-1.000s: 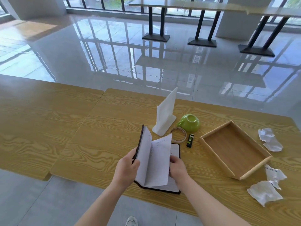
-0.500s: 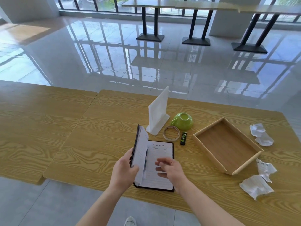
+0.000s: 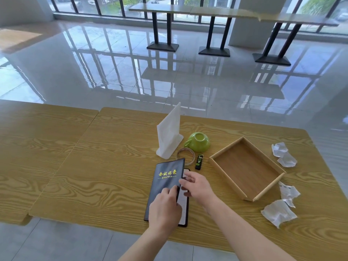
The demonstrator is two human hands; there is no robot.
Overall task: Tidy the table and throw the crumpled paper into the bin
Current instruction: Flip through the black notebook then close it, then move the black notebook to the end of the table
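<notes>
We saw the wooden table (image 3: 113,166) bearing an empty-floored tray (image 3: 246,170). Left of it lay a dark notebook (image 3: 165,178), almost closed. The left hand (image 3: 165,206) pinched the cover's edge; the right hand (image 3: 198,187) had loose, spread fingers at that edge. Crumpled paper (image 3: 279,212) lay on the table, right of the tray.

Glossy floor (image 3: 113,72) stretches beyond the right hand (image 3: 197,187); farther off, high tables (image 3: 160,9) and a pillar (image 3: 250,25) line the windows (image 3: 88,4).
</notes>
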